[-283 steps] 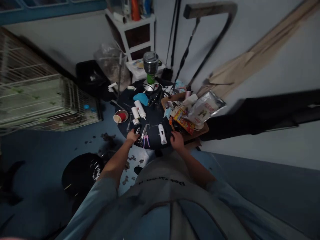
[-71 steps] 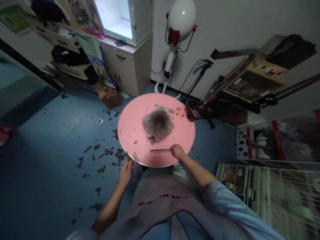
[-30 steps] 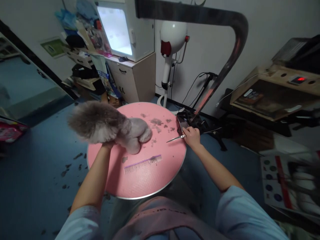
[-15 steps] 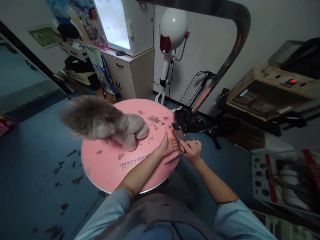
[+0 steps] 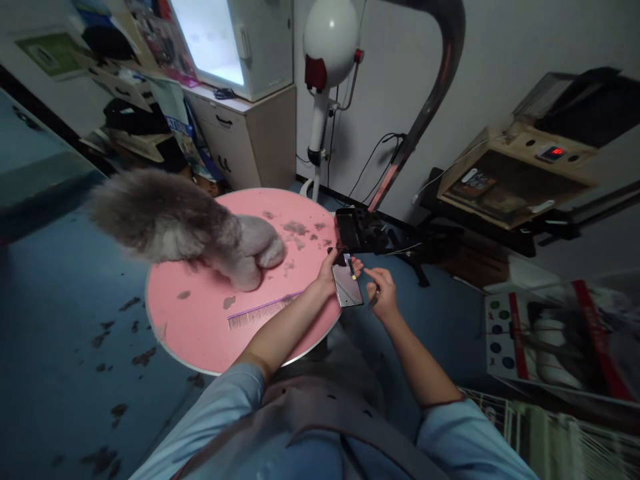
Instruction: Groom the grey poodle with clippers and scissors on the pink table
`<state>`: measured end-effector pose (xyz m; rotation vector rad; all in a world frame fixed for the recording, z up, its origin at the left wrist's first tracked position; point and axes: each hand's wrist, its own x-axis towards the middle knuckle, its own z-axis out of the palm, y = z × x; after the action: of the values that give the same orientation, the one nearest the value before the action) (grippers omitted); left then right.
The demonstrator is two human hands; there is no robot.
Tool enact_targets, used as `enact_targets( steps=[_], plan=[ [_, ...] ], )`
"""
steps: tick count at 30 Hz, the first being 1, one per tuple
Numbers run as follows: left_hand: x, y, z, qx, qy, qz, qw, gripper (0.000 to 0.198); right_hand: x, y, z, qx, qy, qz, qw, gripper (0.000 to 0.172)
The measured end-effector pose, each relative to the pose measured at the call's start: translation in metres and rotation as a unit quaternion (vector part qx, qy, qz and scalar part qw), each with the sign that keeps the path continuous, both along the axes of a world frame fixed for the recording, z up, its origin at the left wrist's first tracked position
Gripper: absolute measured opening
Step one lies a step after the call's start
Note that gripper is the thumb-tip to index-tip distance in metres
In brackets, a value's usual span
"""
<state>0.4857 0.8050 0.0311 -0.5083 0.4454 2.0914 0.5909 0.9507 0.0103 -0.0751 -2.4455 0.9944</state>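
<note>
My left hand (image 5: 327, 275) holds a smartphone (image 5: 349, 285) at the right edge of the pink round table (image 5: 200, 343), its fingers curled behind the phone. The screen is lit and faces up. Just right of the phone, my right hand (image 5: 384, 297) has its index finger stretched toward the screen. The other fingers are folded around scissors (image 5: 375, 297), seen mostly end-on. A grey fluffy dog (image 5: 200, 230) with a close-trimmed rear is on the table, left of my hands. Partly behind my left forearm lies a purple-backed metal comb (image 5: 257, 315).
Tufts of cut hair (image 5: 295, 228) lie on the tabletop and the blue floor. A black tool holder (image 5: 360, 228) sits at the table's right edge, below a curved metal arm (image 5: 430, 107). Behind stands a white dryer (image 5: 330, 47). A wooden box (image 5: 515, 180) is to the right.
The phone has passed from my right hand into my left and now lies face up. My right hand has drawn slightly away, keeping the scissors, whose blade has turned out of sight.
</note>
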Motion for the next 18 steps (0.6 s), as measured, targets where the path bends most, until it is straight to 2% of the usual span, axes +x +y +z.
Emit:
enact_targets(
  steps=[4, 9, 14, 18],
  plan=[
    [0.001, 0.002, 0.007, 0.009, 0.002, -0.014, 1.0, 0.058, -0.018, 0.004, 0.005, -0.035, 0.008, 0.051, 0.998, 0.075],
    [-0.002, 0.002, 0.005, 0.006, 0.017, -0.037, 0.999, 0.06, -0.026, 0.007, 0.003, -0.065, -0.035, 0.082, 0.994, 0.08],
    [-0.002, 0.006, 0.003, 0.017, 0.041, -0.041, 0.998, 0.06, -0.041, 0.012, 0.001, -0.079, -0.075, 0.076, 0.991, 0.072],
    [0.0, 0.012, 0.005, 0.026, 0.042, -0.033, 0.998, 0.062, -0.055, 0.019, 0.0, -0.031, -0.057, 0.049, 0.997, 0.071]
  ],
)
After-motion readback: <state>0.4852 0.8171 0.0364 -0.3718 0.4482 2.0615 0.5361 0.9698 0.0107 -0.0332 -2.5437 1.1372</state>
